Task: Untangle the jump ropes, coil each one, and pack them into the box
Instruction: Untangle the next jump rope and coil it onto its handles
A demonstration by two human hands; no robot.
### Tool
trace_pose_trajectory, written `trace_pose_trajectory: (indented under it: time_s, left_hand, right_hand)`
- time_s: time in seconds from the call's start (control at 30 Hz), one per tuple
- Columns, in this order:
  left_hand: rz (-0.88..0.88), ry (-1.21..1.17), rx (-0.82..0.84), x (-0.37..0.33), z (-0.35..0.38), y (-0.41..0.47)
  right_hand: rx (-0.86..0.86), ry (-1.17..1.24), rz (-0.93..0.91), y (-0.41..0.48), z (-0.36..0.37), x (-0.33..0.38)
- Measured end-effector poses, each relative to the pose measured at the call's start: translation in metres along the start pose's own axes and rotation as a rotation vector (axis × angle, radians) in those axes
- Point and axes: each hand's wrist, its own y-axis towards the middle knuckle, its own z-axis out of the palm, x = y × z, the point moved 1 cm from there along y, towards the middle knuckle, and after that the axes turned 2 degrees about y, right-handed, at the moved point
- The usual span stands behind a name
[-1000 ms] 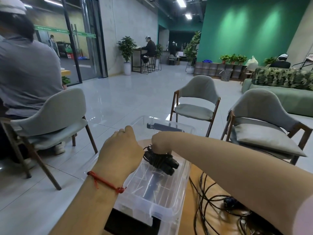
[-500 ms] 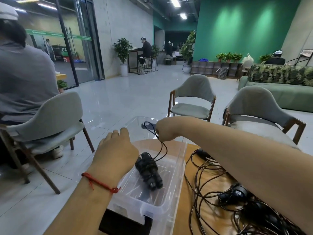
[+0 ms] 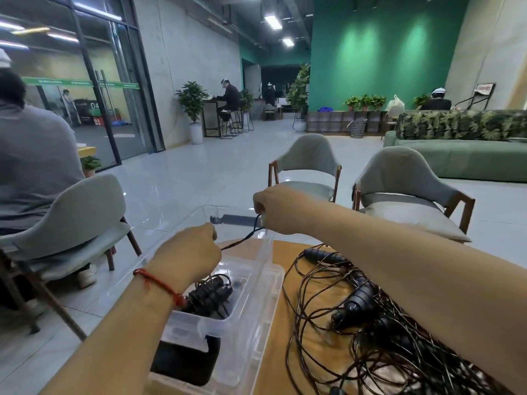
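A clear plastic box point(image 3: 265, 283) stands on the wooden table point(image 3: 285, 363) in front of me. Inside it lies a black jump rope bundle point(image 3: 208, 295) with its handles together. A short stretch of black cord point(image 3: 242, 238) runs taut above the box between my hands. My left hand point(image 3: 191, 258), with a red string on the wrist, grips one end of that stretch. My right hand point(image 3: 273, 209) pinches the other end over the box's far rim. To the right, a tangled pile of black ropes point(image 3: 368, 317) with several handles covers the table under my right forearm.
A black object point(image 3: 185, 363) lies under the box's near end. A person sits on a grey chair point(image 3: 71, 220) close at my left. Two grey chairs point(image 3: 310, 169) stand beyond the table, with a green sofa point(image 3: 462, 158) behind them.
My right hand has risen from the bundle in the box, drawing cord up. My left hand has taken hold of the cord, and the stretch is now pulled straight between both hands.
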Motion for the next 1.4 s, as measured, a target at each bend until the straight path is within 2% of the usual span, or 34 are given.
trace_pose_trajectory:
  time_s: [0.43,0.6,0.73,0.93,1.1,1.2,1.4]
  left_hand:
    - [0.182,0.037,-0.072,-0.086,-0.010,-0.019]
    - [0.318,-0.050,-0.108,-0.133,0.000,-0.032]
    - [0.420,-0.049,-0.026,-0.174,0.028,-0.037]
    - [0.462,0.029,0.094,-0.204,0.074,-0.035]
    - [0.526,0.047,0.084,-0.217,0.106,-0.038]
    - [0.528,0.014,0.160,-0.216,0.124,-0.048]
    - [0.523,0.006,0.203,-0.197,0.154,-0.079]
  right_hand:
    - [-0.031,0.076,0.124,-0.099,-0.022,-0.058]
    - [-0.058,0.154,0.167,-0.142,-0.024,-0.089]
    - [-0.089,0.250,0.258,-0.177,-0.021,-0.123]
    - [-0.130,0.368,0.332,-0.226,-0.013,-0.161]
    - [-0.058,0.371,0.405,-0.260,0.010,-0.184]
    - [-0.018,0.425,0.418,-0.290,0.021,-0.176]
    - [0.077,0.514,0.435,-0.337,0.043,-0.137]
